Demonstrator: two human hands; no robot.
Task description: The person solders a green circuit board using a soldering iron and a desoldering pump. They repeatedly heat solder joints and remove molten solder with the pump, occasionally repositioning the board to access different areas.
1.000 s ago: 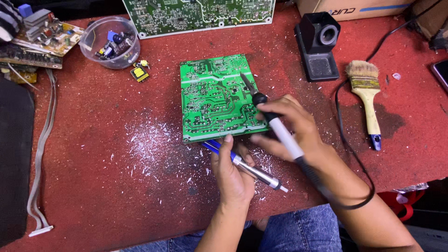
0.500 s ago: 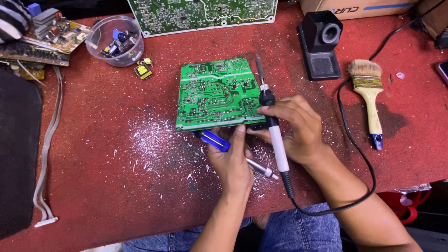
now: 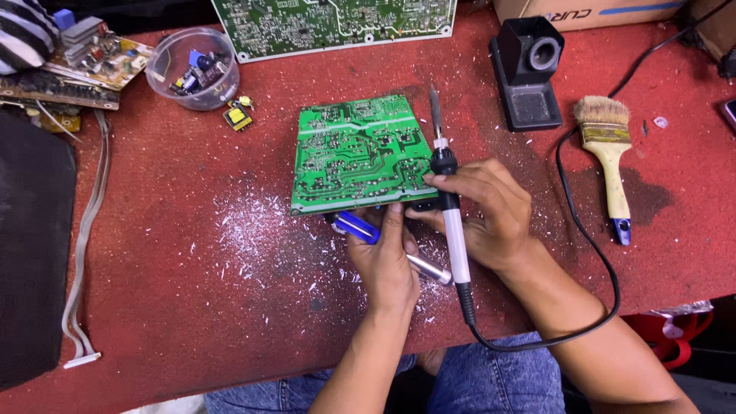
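Note:
A green circuit board lies solder side up in the middle of the red table. My right hand grips a white and black soldering iron, its tip pointing away past the board's right edge. My left hand holds a blue and silver desoldering pump under the board's near edge, thumb against the board.
A black iron stand and a paintbrush lie to the right. A clear bowl of parts, a small yellow component, other boards and a larger green board sit at the back. White flecks cover the table's middle.
The soldering iron has swung from lying across the board to pointing away beside its right edge. My left hand with the pump has moved up against the board's near edge.

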